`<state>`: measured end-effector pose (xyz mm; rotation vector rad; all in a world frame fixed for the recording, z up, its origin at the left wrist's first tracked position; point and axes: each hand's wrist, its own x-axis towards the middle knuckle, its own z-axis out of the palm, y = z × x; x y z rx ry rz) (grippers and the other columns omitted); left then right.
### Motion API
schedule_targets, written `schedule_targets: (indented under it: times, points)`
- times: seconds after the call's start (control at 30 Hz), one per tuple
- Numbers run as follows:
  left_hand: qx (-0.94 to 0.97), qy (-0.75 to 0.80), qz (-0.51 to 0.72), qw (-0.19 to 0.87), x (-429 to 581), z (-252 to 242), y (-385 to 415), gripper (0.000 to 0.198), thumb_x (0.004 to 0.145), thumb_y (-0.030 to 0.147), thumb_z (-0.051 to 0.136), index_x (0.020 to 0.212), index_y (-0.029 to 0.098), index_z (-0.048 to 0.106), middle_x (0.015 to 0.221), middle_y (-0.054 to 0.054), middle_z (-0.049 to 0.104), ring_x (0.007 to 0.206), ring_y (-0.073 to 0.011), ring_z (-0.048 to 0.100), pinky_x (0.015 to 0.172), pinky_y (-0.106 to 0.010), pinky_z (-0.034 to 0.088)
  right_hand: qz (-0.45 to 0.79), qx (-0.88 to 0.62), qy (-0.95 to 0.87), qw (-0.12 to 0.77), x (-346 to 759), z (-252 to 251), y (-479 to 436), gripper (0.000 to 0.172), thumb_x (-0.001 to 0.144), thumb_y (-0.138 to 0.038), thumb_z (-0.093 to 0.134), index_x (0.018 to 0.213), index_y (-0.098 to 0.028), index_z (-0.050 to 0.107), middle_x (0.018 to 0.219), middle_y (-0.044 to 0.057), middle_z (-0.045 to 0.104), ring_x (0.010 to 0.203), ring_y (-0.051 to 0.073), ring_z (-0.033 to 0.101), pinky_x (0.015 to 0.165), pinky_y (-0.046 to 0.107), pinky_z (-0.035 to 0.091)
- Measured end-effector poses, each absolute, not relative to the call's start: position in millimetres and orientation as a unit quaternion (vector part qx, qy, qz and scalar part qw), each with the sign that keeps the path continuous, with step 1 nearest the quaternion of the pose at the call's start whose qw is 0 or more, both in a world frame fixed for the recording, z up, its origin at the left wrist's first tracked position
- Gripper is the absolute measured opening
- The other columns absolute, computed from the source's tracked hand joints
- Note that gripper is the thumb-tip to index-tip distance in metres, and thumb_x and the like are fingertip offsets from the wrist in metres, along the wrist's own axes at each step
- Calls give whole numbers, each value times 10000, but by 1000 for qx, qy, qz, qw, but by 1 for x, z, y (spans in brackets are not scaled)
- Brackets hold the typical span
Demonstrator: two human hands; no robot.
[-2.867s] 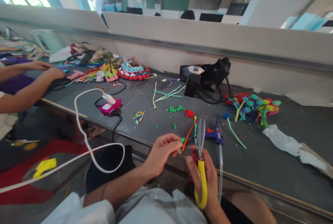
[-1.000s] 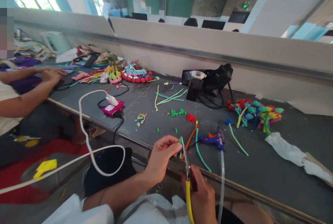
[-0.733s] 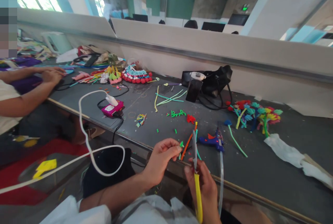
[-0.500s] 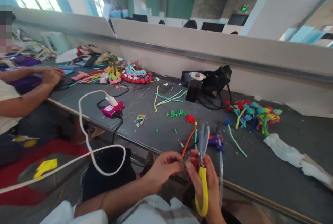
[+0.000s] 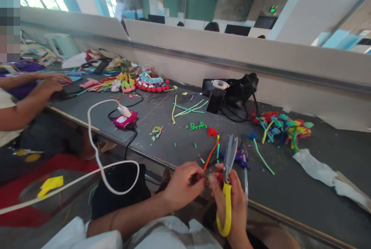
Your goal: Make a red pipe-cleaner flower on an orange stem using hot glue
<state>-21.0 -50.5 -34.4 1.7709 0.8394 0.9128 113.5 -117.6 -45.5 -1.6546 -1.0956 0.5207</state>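
My right hand (image 5: 232, 202) is wrapped round a pair of scissors (image 5: 223, 212) with yellow handles, their blades pointing up and slightly parted. Its thumb and forefinger also pinch a small red fuzzy piece (image 5: 220, 179), mostly hidden by the fingers. My left hand (image 5: 185, 185) is closed in a pinch just left of it; a speck of green shows between the two hands, and what the left fingertips hold is too small to make out. Beyond them on the table lie an orange stem (image 5: 211, 152) and a blue glue gun (image 5: 240, 157).
Green fuzzy curls (image 5: 198, 126) and a red bundle (image 5: 212, 131) lie ahead. Pipe-cleaner flowers (image 5: 285, 127) sit right, a black bag (image 5: 240, 90) behind. A white cable (image 5: 93, 141) loops from a pink power strip (image 5: 125, 120). A co-worker's hands (image 5: 53, 83) are at left.
Both my hands have risen slightly, and the scissors' blades have tilted a little to the right. The co-worker's hands at the left have shifted slightly left.
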Motion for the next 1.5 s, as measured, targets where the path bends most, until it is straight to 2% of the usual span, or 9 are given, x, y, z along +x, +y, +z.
schedule_targets:
  times: [0.13,0.23,0.37,0.67,0.93,1.27,1.5]
  points:
    - [474,371,401,690,-17,-24,-44,97,742,236,634,699,158,597,559,43,480,530,-82,386,546,-218,291,128,-678,-521,503,111,-63,-123,334,858,-436,562,1067,-178,591,841,53,703,639,158,668,586,237,533]
    - [372,342,442,741,-15,-18,-42,102,727,231,668,704,152,608,539,49,478,519,-69,374,560,-212,295,67,-653,-571,493,106,-82,-128,299,865,-381,570,1079,-172,581,855,49,697,643,145,662,587,219,527]
    - [325,315,469,758,-11,-13,-46,110,707,216,698,697,147,614,624,18,552,570,-80,433,595,-219,347,74,-633,-603,480,101,-98,-133,237,870,-313,571,1062,-175,564,736,-4,661,557,107,615,542,176,503]
    - [325,307,477,757,-8,-16,-48,103,731,210,693,721,146,614,648,13,573,596,-91,465,611,-230,374,67,-643,-596,475,99,-96,-137,213,880,-307,549,1030,-162,595,658,-19,636,502,95,573,507,169,477]
    - [313,319,483,753,-6,-14,-49,121,702,220,712,703,147,617,639,11,581,592,-92,478,609,-232,369,58,-642,-603,469,98,-98,-139,201,892,-333,540,989,-173,614,623,-18,640,476,98,586,483,160,468]
    - [324,321,483,747,-6,-17,-49,116,713,230,705,713,148,623,655,-1,597,605,-99,496,625,-239,380,71,-611,-617,490,94,-97,-138,252,909,-266,534,1129,-156,588,664,-16,675,485,82,605,510,137,476]
    - [318,318,491,746,-4,-16,-50,115,723,225,703,718,154,613,654,5,588,597,-92,479,621,-233,376,62,-621,-614,483,92,-96,-134,194,905,-282,522,1049,-170,589,604,-28,627,447,93,570,470,161,466]
